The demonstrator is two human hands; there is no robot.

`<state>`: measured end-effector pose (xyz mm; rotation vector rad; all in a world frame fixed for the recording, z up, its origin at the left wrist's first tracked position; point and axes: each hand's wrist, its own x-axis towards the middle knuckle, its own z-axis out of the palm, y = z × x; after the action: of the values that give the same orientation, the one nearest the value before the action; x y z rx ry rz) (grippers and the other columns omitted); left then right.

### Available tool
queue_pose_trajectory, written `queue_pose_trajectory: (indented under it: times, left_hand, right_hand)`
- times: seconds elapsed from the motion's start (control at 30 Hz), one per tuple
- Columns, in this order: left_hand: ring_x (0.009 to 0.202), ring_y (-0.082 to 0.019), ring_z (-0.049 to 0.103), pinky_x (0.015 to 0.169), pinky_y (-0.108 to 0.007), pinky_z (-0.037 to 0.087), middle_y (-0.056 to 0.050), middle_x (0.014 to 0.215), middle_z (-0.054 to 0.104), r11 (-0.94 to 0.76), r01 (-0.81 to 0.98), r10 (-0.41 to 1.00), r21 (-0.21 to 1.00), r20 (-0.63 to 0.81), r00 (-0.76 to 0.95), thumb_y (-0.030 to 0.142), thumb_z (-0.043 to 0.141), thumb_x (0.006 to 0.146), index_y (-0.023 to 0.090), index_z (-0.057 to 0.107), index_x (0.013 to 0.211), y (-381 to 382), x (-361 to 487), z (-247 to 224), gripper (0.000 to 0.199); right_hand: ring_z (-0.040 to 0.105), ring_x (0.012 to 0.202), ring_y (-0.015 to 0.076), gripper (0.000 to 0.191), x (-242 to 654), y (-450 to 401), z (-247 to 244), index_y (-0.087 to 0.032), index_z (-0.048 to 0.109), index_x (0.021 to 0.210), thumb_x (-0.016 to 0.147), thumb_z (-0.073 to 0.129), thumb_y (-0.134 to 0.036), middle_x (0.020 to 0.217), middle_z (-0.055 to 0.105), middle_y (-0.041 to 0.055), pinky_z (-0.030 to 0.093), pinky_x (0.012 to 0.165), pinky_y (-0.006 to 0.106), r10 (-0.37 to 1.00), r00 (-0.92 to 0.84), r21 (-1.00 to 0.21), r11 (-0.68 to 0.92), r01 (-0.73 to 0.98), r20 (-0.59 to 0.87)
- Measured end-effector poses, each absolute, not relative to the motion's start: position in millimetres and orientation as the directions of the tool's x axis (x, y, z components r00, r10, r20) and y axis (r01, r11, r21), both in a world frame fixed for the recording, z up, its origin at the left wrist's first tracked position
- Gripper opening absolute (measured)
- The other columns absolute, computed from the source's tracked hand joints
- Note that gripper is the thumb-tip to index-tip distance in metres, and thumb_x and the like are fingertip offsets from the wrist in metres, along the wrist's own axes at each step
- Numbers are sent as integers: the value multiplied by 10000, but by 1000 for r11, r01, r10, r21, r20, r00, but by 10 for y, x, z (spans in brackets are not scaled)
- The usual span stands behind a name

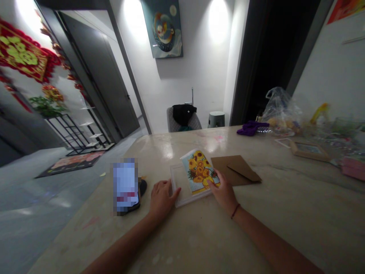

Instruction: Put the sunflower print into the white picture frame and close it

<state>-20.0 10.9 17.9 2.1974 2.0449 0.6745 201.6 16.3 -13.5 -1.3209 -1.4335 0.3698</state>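
Observation:
A card with a sunflower picture [199, 170] is tilted over a clear, shallow plastic tray [181, 201] on the table. My right hand [224, 190] grips the card's lower right edge between thumb and fingers. At the tray's left side rests my left hand [163, 198], its thumb apart from the fingers and touching the tray's edge. Right of the card, a brown envelope [225, 171] lies flat with its pointed flap visible. Part of the tray is hidden under the card.
On the marble table [199, 236], a phone with a blurred screen [125, 184] stands at left. A purple cloth [251, 128], plastic bag [281, 114], wooden frame [309, 150] and pink item [353, 167] lie at right. Beyond the far edge is a chair [171, 120].

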Motion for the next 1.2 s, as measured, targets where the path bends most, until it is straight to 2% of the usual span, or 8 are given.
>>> queue_pose_trajectory:
  times: [0.1,0.27,0.5,0.6,0.73,0.87,1.03,1.2]
  left_hand:
    - [1135,-276,434,977,-392,309,-142,1186,530,-130,952,962,277,268,53,418,486,783,130,545,1129,131,-216,109,454]
    - [1147,-281,438,987,-404,303,-143,1208,531,-133,935,961,329,273,41,431,497,774,136,544,1126,167,-236,68,461]
    - [1055,-240,520,952,-383,351,-107,1096,603,-261,728,892,634,447,-69,411,445,802,170,596,1031,138,-217,200,365]
    - [948,-215,567,856,-334,416,-61,979,648,-318,572,928,756,373,22,428,447,792,199,635,916,85,-162,215,321]
    - [718,-181,575,669,-265,444,-17,709,643,-215,486,968,847,251,-9,458,564,705,180,610,676,54,-113,202,283]
    - [685,-168,581,628,-245,445,-15,707,653,-190,363,974,912,223,-51,463,560,709,170,613,730,60,-105,223,299]
    - [651,-171,608,569,-239,459,-18,684,666,-183,283,975,942,210,-67,471,552,719,163,611,811,43,-95,243,327]
    - [688,-195,633,596,-262,483,-32,725,690,-154,255,983,955,175,-61,513,563,694,154,614,825,57,-121,224,385]
  right_hand:
    - [561,974,231,402,2004,164,-164,-156,544,1105,721,541,-270,1031,617,109,443,873,399,845,201,-768,320,554,496]
    - [567,967,235,413,2004,155,-137,-157,543,1108,719,555,-295,1034,620,111,443,877,412,848,225,-796,313,518,480]
    - [590,974,230,493,1926,42,75,-131,510,1137,736,557,-415,1064,624,124,475,853,374,897,223,-921,349,174,382]
    - [565,1028,230,506,1855,-22,124,-141,502,1148,726,576,-411,1111,603,120,456,891,376,908,189,-927,358,114,374]
    - [577,1012,220,628,1807,-41,105,-157,414,1249,705,603,-409,1197,543,129,492,840,349,929,124,-937,346,37,348]
    - [618,929,213,561,1882,19,86,-156,454,1216,740,551,-435,1123,596,126,524,761,338,930,168,-939,339,-49,327]
    - [645,737,215,340,2032,90,45,-145,615,893,728,555,-436,829,685,98,526,678,352,930,211,-953,286,99,301]
    - [626,664,194,289,2117,116,5,-163,628,843,761,514,-416,735,678,69,509,626,325,901,225,-897,285,338,371]
